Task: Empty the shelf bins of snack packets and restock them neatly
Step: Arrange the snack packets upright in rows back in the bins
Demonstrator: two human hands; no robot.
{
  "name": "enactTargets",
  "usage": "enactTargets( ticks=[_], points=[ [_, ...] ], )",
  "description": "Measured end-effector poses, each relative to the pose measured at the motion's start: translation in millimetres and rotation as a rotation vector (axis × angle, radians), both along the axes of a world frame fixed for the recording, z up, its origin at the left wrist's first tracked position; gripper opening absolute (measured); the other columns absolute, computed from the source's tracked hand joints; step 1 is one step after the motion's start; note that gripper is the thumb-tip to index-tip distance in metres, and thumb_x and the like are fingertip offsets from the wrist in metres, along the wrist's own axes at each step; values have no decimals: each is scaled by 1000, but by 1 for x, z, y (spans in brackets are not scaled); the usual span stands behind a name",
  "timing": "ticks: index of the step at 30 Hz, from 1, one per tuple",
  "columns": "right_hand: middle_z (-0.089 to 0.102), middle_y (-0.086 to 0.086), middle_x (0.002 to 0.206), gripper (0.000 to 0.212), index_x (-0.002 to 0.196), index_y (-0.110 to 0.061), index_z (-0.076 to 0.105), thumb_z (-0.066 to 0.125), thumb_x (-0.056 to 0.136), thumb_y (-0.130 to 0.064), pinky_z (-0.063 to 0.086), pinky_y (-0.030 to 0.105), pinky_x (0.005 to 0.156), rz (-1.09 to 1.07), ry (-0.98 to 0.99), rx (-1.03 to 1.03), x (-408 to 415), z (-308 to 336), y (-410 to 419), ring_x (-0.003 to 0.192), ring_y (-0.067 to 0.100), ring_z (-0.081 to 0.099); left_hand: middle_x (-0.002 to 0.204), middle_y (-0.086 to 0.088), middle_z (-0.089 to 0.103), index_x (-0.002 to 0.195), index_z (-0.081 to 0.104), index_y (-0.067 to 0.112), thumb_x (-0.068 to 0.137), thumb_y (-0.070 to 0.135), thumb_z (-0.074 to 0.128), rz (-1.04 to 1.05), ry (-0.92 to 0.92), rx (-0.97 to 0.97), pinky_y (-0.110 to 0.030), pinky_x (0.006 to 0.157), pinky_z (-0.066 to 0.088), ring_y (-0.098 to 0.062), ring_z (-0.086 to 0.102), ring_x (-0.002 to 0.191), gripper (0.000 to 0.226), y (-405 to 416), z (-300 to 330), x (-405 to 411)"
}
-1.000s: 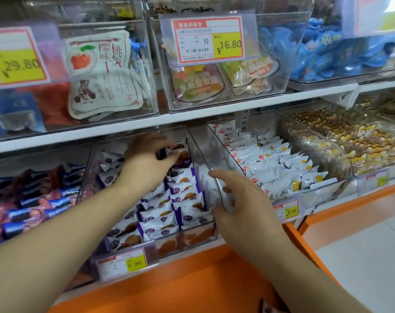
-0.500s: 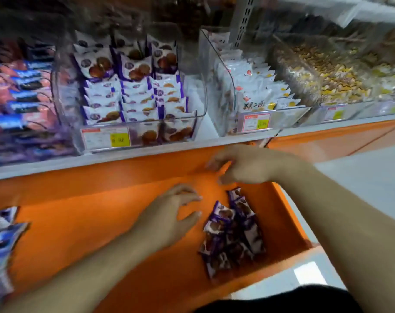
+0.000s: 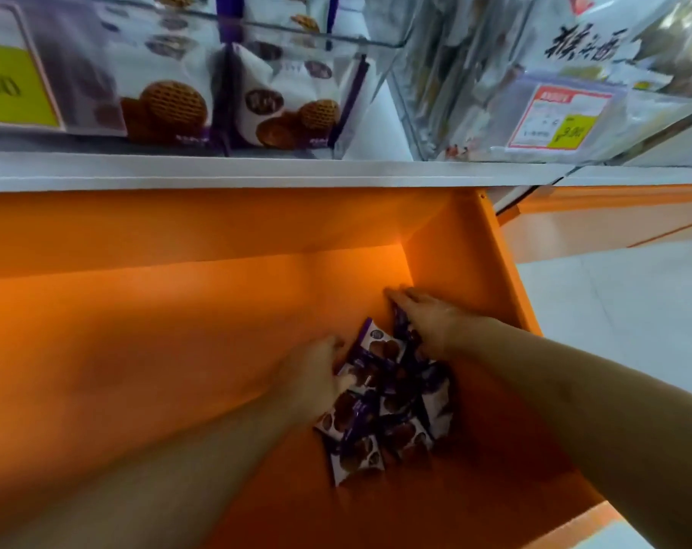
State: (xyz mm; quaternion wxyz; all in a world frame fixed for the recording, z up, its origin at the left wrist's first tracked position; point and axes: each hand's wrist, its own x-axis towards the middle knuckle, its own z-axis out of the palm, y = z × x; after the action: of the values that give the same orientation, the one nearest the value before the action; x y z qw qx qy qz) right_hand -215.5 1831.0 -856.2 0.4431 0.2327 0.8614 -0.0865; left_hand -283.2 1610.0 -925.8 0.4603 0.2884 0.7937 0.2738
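A loose pile of purple-and-white snack packets lies in the right part of the orange lower shelf tray. My left hand is at the pile's left side, its fingers bent down onto the packets. My right hand lies over the pile's far end, fingers stretched toward the tray's back right corner. Above, a clear shelf bin holds upright packets of the same kind.
A second clear bin with white packets and a price tag stands to the right. The white shelf edge overhangs the tray. The tray's right wall borders pale floor tiles.
My view has dropped from the shelf bins to the orange tray. Both hands came down from the bins and from above the pile onto the packets.
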Motion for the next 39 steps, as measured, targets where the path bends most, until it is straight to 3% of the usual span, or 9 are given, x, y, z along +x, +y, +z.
enactTargets(
  ticks=[6,11,14,18,23,27,30,35,39],
  points=[
    [43,4,150,121,164,-35,9,91,76,-20,57,40,98,-176,118,-21,-1,-9,0,129,29,54,108,7,68,126,62,23,92,34,76,127,-77,-116,-39,89,59,-13,65,97,38,2,-6,-1],
    [62,-4,111,63,122,-40,51,90,78,-17,51,24,64,-314,233,-88,-5,14,-3,91,12,64,109,3,69,109,64,29,94,30,76,197,-131,-41,-31,74,58,-12,67,90,19,-37,24,-31],
    [68,-6,104,60,114,-40,60,94,70,-15,60,31,68,-346,326,-154,-11,44,-18,88,12,69,104,1,67,106,62,22,94,23,75,302,-145,-2,-34,66,52,-18,63,78,17,-69,52,-50],
    [74,-6,105,59,110,-36,68,98,66,-11,61,47,90,-356,477,-361,-28,108,-60,94,21,74,114,-8,68,109,58,15,96,15,73,500,-295,107,-46,82,64,-30,75,91,20,-107,110,-74],
    [70,-19,120,61,119,-38,70,99,68,-22,58,39,96,-219,625,-548,-58,206,-138,109,5,68,113,-22,72,124,57,14,101,6,63,592,-452,352,-57,87,61,-42,75,95,25,-151,214,-91],
    [70,-17,122,57,121,-35,71,96,73,-15,53,35,102,-209,823,-648,-74,279,-192,117,-2,63,110,-17,77,125,69,19,98,23,66,621,-548,553,-61,99,55,-47,73,102,27,-187,298,-97],
    [73,-7,122,61,125,-29,71,92,75,-2,61,42,95,-255,961,-750,-80,315,-222,108,13,72,119,-17,75,130,68,17,90,30,70,622,-540,676,-52,94,59,-40,73,109,41,-208,342,-101],
    [76,-12,103,42,116,-25,71,87,81,-6,59,23,76,-354,1151,-714,-81,338,-260,84,6,74,114,-16,77,124,70,8,88,13,73,704,-468,774,-41,76,64,-33,75,99,36,-228,374,-114],
    [80,2,91,21,106,-20,74,82,87,-13,64,47,68,-484,1292,-720,-76,333,-264,79,28,76,109,-19,77,121,70,4,86,8,76,778,-463,761,-42,74,66,-36,76,95,36,-235,380,-123]
  ],
)
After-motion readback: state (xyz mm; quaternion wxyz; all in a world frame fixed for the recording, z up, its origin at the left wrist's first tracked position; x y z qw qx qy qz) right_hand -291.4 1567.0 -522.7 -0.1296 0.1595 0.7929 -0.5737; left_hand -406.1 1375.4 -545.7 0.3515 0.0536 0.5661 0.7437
